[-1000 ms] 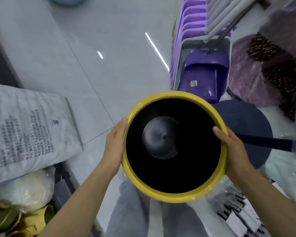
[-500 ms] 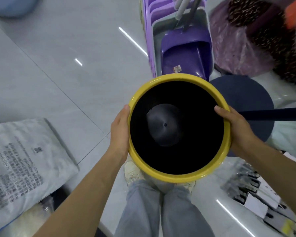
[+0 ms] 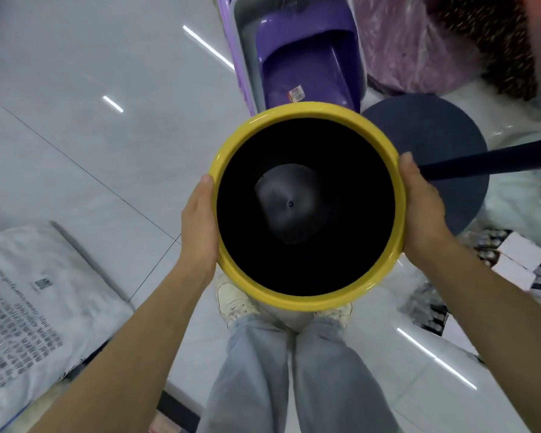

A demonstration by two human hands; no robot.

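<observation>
On the left a big white sack [image 3: 38,295] lies on the floor. Our left hand [image 3: 200,223] and right hand [image 3: 425,214] each wrap round one side of the yellow bucket [image 3: 306,289], a closed grip. We hold it up over our shoes [image 3: 231,301]. We think we are carrying it. Next we need a free spot, near the purple dustpan [image 3: 306,64].

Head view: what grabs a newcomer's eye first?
The yellow-rimmed bucket with its black inside fills the centre, gripped at the rim by the left hand and the right hand. Behind it, at top, stands a purple dustpan; a printed white sack lies at lower left on the floor.
</observation>
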